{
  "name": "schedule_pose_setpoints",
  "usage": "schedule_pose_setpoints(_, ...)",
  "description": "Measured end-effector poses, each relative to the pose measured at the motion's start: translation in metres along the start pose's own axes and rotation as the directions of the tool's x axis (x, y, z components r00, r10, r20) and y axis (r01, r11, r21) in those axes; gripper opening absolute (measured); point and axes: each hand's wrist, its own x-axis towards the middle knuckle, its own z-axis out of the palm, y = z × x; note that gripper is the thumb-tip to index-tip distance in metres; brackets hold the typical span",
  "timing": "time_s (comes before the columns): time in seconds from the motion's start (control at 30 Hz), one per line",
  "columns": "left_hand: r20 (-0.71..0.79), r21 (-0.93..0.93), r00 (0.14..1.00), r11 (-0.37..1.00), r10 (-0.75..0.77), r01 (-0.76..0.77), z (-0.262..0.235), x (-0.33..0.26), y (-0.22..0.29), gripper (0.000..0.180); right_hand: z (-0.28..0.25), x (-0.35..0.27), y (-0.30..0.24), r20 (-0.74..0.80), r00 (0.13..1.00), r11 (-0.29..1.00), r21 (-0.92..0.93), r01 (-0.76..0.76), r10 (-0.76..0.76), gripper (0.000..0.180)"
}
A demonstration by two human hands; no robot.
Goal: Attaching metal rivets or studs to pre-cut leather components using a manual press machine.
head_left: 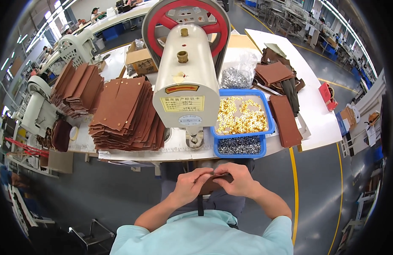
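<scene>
Workstation seen from above, items listed left to right. Two fanned stacks of brown leather panels lie on the white table [319,123]: a smaller stack [77,89] at far left and a larger stack [126,112] just beside the press; the sheets in each are too many to count. One cardboard box [141,60] stands behind the larger stack. One cream riveting press [185,80] with one red handwheel [187,23] occupies the centre. To its right sit two blue trays: the upper tray [268,111] holds gold-coloured rivets, the lower tray [262,149] holds dark grey ones. One clear bag of silvery fittings [235,76] lies behind the trays. Further right, a loose heap of brown pieces [278,78] and one long brown strip [286,121] rest on the table.

Below the table edge, the left hand [188,185] and the right hand [238,180] meet over the lap. Both are closed, pinching one small dark brown leather piece [211,185] between them; it lies between the two hands, touching the fingertips of each, mostly covered by the fingers.
</scene>
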Motion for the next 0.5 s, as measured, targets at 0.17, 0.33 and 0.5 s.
schedule_pose_setpoints(0.17,0.222,-0.063,0.958,0.978,-0.179,0.198,-0.001,0.007,0.003,0.048,0.016,-0.004,0.015,-0.099,0.979,0.984,-0.035,0.177,-0.179,0.032)
schedule_pose_setpoints(0.33,0.261,0.009,0.949,0.983,-0.178,0.182,-0.002,0.012,0.001,0.045,0.025,-0.007,0.024,-0.155,0.949,0.961,-0.054,0.27,-0.275,0.036)
schedule_pose_setpoints(0.5,0.246,0.051,0.956,0.987,-0.16,0.152,-0.004,0.012,0.002,0.042,0.035,-0.008,0.036,-0.206,0.939,0.961,-0.023,0.276,-0.275,0.034)
